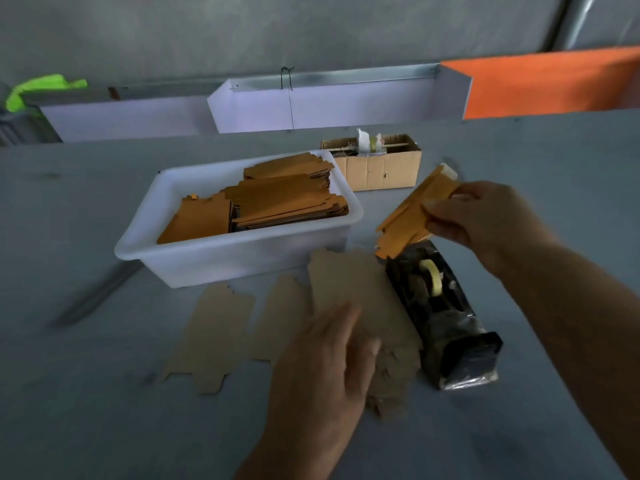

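Speaker one: Where is there open room?
Speaker two: Lower left and far right of the frame, over bare table [86,427].
Speaker one: What blocks the centre?
Speaker two: A white tub [221,263], a cardboard box [379,173] behind it, a black tape dispenser [441,317] at centre right, and flat blanks [214,336] between.

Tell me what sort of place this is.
Probably a small packing or box-making workbench: a white tub holds stacks of flat cardboard blanks, loose blanks lie on the table, and a tape dispenser stands beside them. The right hand grips a single blank.
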`<state>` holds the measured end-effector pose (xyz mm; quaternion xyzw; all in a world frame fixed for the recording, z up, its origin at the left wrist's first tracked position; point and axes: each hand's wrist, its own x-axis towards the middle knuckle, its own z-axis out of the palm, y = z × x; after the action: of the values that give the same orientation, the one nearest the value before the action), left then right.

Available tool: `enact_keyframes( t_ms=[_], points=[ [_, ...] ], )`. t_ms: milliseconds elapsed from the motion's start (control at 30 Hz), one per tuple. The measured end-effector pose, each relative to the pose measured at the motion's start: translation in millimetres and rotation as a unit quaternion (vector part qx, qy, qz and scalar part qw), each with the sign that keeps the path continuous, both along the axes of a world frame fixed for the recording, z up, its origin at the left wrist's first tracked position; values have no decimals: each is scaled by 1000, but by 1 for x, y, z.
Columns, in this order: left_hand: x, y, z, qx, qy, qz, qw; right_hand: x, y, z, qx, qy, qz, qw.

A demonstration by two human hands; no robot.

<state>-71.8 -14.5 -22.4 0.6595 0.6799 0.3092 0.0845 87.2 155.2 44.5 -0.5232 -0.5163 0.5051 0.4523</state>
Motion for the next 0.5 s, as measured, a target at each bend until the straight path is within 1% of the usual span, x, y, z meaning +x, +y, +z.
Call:
enact_keyframes(
  t_ms=[33,67,100,133,200,300,367,433,500],
  points=[
    [1,1,-4,12,71,-15,997,-1,15,-2,-6,4,-19,1000],
    [1,1,-6,19,110,-31,993,-3,27,-3,-15,10,-31,999],
    [2,0,-8,31,129,-36,990,-5,39,-5,-22,7,-43,999],
    [3,0,-9,37,139,-42,989,-6,48,-9,-29,-8,-57,998],
    [3,-1,-11,21,167,-50,984,-6,61,-19,-60,-60,-66,994],
    [4,-6,-9,-8,207,-52,977,-4,63,-41,-113,-113,-2,987],
    [4,-9,-6,-19,218,-53,974,-1,59,-50,-149,-143,-37,978],
    [3,-11,-6,-13,233,-57,971,2,56,-53,-152,-164,-54,973],
    [5,-13,-9,3,234,-63,970,3,53,-48,-155,-170,-20,973]
  ],
)
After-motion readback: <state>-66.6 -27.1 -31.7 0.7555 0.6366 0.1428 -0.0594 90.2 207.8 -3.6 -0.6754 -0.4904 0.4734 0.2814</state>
